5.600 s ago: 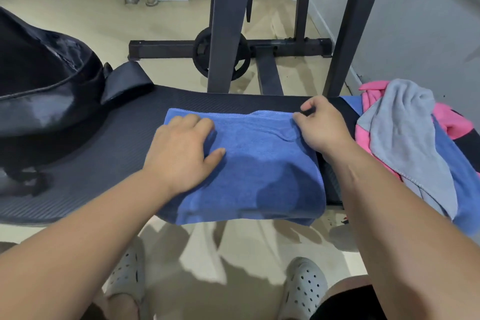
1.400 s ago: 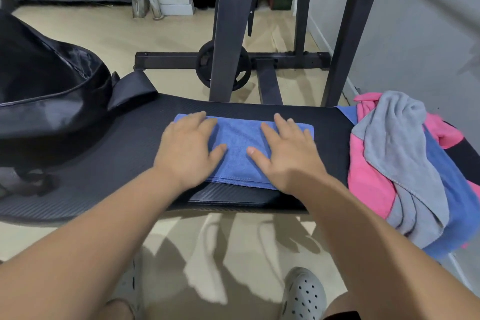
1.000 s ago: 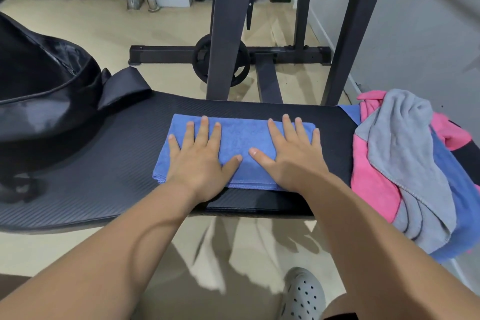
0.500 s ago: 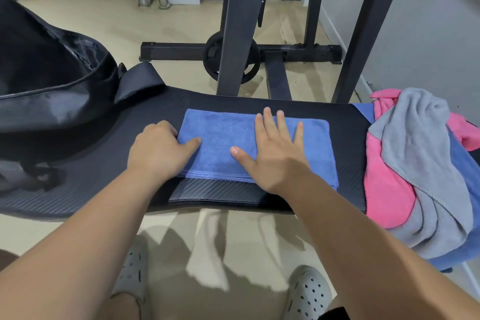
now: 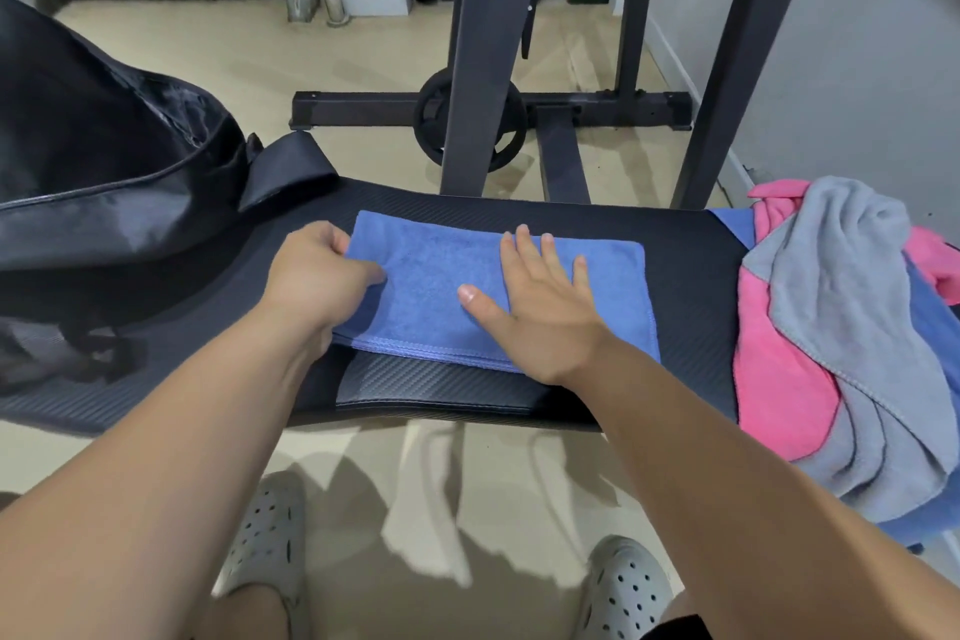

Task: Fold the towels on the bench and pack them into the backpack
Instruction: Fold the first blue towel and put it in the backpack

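Observation:
A folded blue towel (image 5: 441, 276) lies flat on the black bench (image 5: 685, 270) in the middle of the view. My left hand (image 5: 317, 276) grips the towel's left end, thumb on top and fingers tucked under the edge. My right hand (image 5: 540, 307) lies flat on the towel's right half, fingers spread. A black backpack (image 5: 104, 182) sits on the left end of the bench, its opening facing the towel. A loose heap of towels rests on the right end: a grey towel (image 5: 852, 286) over a pink towel (image 5: 774, 379) and another blue one (image 5: 940, 353).
Behind the bench stand dark metal rack uprights (image 5: 478, 42) with a weight plate (image 5: 470, 127) and a floor crossbar. A grey wall (image 5: 857, 68) runs along the right. My feet in grey perforated clogs (image 5: 270, 535) stand on the beige floor below the bench.
The towel was folded from a wide hanging sheet into a narrow strip and pressed flat. My left hand then slid off the top to the towel's left end and took hold of it.

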Motion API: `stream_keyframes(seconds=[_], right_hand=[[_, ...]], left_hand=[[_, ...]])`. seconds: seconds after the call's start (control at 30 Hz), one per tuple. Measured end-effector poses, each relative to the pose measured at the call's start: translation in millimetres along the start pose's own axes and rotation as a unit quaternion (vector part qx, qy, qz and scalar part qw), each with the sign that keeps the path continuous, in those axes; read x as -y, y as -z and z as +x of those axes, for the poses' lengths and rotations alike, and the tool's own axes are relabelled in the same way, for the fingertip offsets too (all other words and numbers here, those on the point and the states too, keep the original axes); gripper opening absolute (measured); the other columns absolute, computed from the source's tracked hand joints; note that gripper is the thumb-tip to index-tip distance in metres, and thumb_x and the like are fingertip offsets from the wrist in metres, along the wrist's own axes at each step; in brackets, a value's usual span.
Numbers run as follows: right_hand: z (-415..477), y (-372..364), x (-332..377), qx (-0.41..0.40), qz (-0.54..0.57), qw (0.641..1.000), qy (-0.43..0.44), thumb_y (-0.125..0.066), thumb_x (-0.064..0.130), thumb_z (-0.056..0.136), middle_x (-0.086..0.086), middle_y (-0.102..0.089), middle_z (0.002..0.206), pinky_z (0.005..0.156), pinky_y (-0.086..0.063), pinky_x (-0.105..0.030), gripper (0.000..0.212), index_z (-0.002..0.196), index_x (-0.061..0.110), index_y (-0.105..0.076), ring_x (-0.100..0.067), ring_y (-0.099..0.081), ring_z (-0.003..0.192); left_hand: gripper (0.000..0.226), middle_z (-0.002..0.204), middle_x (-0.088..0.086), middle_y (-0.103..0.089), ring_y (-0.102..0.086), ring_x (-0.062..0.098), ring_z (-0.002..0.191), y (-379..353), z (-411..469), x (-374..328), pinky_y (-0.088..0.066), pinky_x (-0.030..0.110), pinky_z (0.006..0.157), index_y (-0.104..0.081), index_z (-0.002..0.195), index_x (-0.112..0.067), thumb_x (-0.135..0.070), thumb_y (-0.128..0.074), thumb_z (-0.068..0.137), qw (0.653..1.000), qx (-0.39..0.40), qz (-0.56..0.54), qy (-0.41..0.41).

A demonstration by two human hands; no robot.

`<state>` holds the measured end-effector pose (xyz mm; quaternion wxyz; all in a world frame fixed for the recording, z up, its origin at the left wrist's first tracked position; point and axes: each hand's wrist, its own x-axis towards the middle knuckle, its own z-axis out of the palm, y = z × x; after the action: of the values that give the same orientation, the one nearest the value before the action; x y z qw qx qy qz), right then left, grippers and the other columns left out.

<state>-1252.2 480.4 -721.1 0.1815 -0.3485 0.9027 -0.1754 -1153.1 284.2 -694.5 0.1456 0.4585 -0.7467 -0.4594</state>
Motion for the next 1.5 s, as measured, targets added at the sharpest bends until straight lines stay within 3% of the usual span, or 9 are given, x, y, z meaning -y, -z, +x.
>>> stream_keyframes(seconds=[0.27, 0.4, 0.57, 0.73, 0.97, 1.1, 1.23, 1.37, 1.5], right_hand=[[-10.4, 38.2, -12.8, -0.169, 0.211, 0.962, -0.035, -0.036, 0.056, 0.103, 0.005, -0.036, 0.155, 0.117, -0.027, -0.037, 0.055, 0.151, 0.031, -0.04, -0.018, -0.027, 0.144], [-12.6, 54.8, -30.6, -0.243, 0.345, 0.904, -0.071, -0.04, 0.052, 0.103, 0.0, -0.059, 0.09, 0.082, -0.044, -0.04, 0.041, 0.081, 0.023, -0.06, -0.019, -0.054, 0.086], [-17.9, 72.6, -54.0, -0.183, 0.494, 0.839, -0.132, -0.049, 0.047, 0.102, -0.008, -0.07, 0.091, 0.068, -0.054, -0.038, 0.036, 0.101, 0.014, -0.064, -0.022, -0.067, 0.073], [-15.6, 56.7, -65.5, -0.142, 0.431, 0.877, -0.158, -0.076, 0.042, 0.085, -0.015, -0.067, 0.095, 0.071, -0.064, -0.046, 0.036, 0.092, 0.013, -0.056, -0.024, -0.066, 0.08], [-3.4, 51.3, -63.5, -0.177, 0.339, 0.913, -0.146, -0.075, 0.015, 0.081, -0.001, -0.05, 0.063, 0.056, -0.045, -0.038, 0.031, 0.071, 0.018, -0.046, -0.019, -0.046, 0.055], [0.7, 54.9, -62.4, -0.149, 0.377, 0.9, -0.159, -0.064, 0.006, 0.083, -0.006, -0.053, 0.07, 0.054, -0.057, -0.044, 0.022, 0.073, 0.016, -0.047, -0.023, -0.052, 0.057], [-0.3, 54.2, -72.0, -0.165, 0.231, 0.946, -0.156, -0.067, 0.017, 0.08, 0.001, -0.061, 0.075, 0.061, -0.056, -0.04, 0.016, 0.078, 0.018, -0.052, -0.022, -0.062, 0.067], [-1.7, 54.2, -75.2, -0.196, 0.08, 0.973, -0.091, -0.069, 0.025, 0.084, 0.001, -0.055, 0.121, 0.08, -0.045, -0.035, 0.04, 0.121, 0.03, -0.055, -0.021, -0.054, 0.107], [0.8, 53.0, -71.3, -0.153, 0.078, 0.985, 0.001, -0.06, 0.033, 0.096, 0.006, -0.052, 0.142, 0.11, -0.036, -0.042, 0.045, 0.141, 0.031, -0.053, -0.021, -0.04, 0.131]], left_hand=[[0.032, 0.083, -0.005, -0.063, -0.058, 0.016, 0.071, 16.9, -26.0, -59.0, -0.049, 0.032, 0.063, -0.054, 0.101, -0.032, -0.014, -0.07, 0.079, 0.983, -0.043, 0.021, -0.179], [0.033, 0.078, -0.013, -0.058, -0.055, 0.01, 0.068, -14.3, -65.6, -95.1, -0.042, 0.028, 0.058, -0.048, 0.105, -0.028, -0.008, -0.062, 0.083, 0.948, 0.005, 0.086, -0.306], [0.03, 0.088, -0.01, -0.06, -0.055, 0.018, 0.079, -72.7, -96.9, -96.1, -0.046, 0.036, 0.069, -0.046, 0.105, -0.021, -0.008, -0.064, 0.084, 0.911, 0.103, 0.156, -0.369], [0.026, 0.097, -0.006, -0.065, -0.06, 0.016, 0.087, -102.8, -99.6, -67.9, -0.049, 0.031, 0.08, -0.055, 0.1, -0.02, -0.032, -0.072, 0.086, 0.922, 0.212, 0.179, -0.271], [0.017, 0.105, -0.007, -0.063, -0.057, 0.022, 0.097, -85.2, -87.0, -37.8, -0.045, 0.035, 0.087, -0.064, 0.106, -0.021, -0.029, -0.065, 0.091, 0.928, 0.042, 0.157, -0.334], [0.054, 0.136, 0.002, -0.058, -0.051, 0.029, 0.126, -90.0, -93.2, -30.1, -0.04, 0.047, 0.106, -0.06, 0.129, -0.018, -0.053, -0.048, 0.089, 0.906, 0.042, 0.218, -0.36], [0.085, 0.168, 0.001, -0.015, -0.005, 0.025, 0.155, -113.9, -110.0, -22.8, -0.007, 0.059, 0.121, -0.025, 0.157, -0.022, -0.073, -0.019, 0.088, 0.862, 0.146, 0.354, -0.333], [0.086, 0.168, -0.003, 0.017, 0.023, 0.026, 0.152, -125.5, -117.0, -8.0, 0.013, 0.063, 0.117, 0.005, 0.158, -0.041, -0.083, -0.018, 0.087, 0.823, 0.183, 0.413, -0.344], [0.078, 0.168, -0.004, 0.015, 0.021, 0.026, 0.153, -118.0, -109.7, -11.1, 0.014, 0.064, 0.116, -0.007, 0.154, -0.054, -0.086, -0.022, 0.084, 0.814, 0.213, 0.406, -0.357]])
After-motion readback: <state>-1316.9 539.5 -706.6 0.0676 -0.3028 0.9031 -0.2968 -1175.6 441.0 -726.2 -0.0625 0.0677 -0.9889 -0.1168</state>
